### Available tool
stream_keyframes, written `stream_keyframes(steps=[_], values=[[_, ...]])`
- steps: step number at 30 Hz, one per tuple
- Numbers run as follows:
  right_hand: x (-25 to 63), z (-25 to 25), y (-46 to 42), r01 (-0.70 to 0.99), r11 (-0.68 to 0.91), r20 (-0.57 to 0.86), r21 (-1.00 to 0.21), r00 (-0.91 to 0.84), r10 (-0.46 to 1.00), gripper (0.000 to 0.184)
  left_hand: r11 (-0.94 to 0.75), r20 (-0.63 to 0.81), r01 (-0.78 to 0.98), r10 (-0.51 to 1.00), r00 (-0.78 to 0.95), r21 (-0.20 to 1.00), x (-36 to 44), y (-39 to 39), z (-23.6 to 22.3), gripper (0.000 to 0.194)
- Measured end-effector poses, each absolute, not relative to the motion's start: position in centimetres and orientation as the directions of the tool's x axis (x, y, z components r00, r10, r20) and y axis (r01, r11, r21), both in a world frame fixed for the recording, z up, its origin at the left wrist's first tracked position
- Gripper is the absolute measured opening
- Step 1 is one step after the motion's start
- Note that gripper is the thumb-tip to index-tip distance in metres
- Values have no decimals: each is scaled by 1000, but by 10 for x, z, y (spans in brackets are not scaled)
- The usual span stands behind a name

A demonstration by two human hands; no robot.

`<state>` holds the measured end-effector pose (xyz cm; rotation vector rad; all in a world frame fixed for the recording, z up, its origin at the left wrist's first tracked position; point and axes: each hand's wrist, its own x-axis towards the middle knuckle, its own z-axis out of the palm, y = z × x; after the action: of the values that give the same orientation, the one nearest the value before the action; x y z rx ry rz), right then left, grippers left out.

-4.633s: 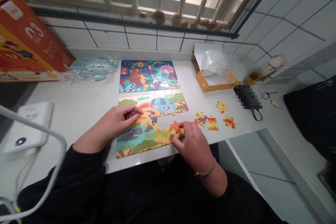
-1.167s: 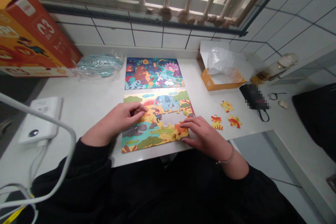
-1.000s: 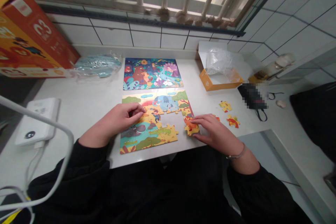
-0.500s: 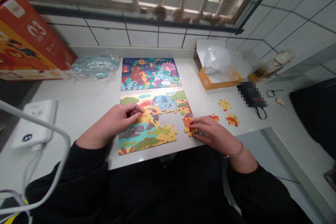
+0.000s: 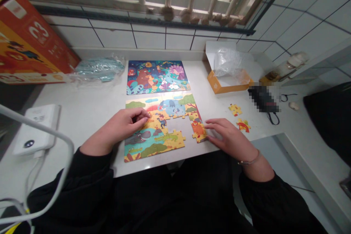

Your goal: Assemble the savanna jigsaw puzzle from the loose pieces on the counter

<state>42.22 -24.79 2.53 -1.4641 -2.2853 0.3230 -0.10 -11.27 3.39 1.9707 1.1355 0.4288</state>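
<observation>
"What's on the bench (image 5: 82, 95)?"

"Two cardboard jigsaw puzzles: a finished jungle puzzle (image 5: 157, 77) at the back, and your safari puzzle (image 5: 155, 129) near the front edge, with a gap at its right."

"My hands?"

"Apart, neither gripping. Your left hand (image 5: 117, 126) rests its fingertips on the safari puzzle. Your right hand (image 5: 229, 135) has drawn back off the orange piece (image 5: 199, 131) and now lies flat just beside it, near two loose pieces (image 5: 236, 117)."
</observation>
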Motion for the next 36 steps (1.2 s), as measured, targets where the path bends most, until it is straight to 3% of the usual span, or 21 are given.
stream_keyframes(steps=[5, 10, 12, 16, 19, 26, 31, 36], values=[[476, 22, -255, 931, 235, 159, -279, -196, 968, 45, -275, -99, 576, 841, 532, 770, 0, -113, 35, 38], [508, 14, -264, 962, 112, 40, -251, -106, 994, 55, -293, -58, 586, 861, 505, 755, 1, -115, 39, 36], [510, 12, -266, 958, 92, 11, -272, -93, 996, 53, -269, 13, 627, 924, 381, 731, -3, -113, 41, 33], [508, 12, -266, 943, 88, 9, -322, -90, 996, 45, -125, 230, 638, 970, -84, 760, -31, -101, 34, 37], [508, 10, -265, 935, 107, 49, -339, -97, 994, 47, -68, 235, 570, 946, -225, 819, -57, -89, 21, 45], [507, 7, -263, 915, 129, 34, -381, -125, 992, 46, 67, 100, 577, 962, -253, 814, -66, -84, 12, 35], [500, 10, -261, 913, 152, 64, -378, -138, 988, 42, 92, 43, 712, 985, -168, 696, -52, -88, 21, 34], [493, 10, -260, 916, 157, 66, -370, -142, 988, 38, -66, 30, 818, 998, 59, 571, -42, -89, 20, 39]])
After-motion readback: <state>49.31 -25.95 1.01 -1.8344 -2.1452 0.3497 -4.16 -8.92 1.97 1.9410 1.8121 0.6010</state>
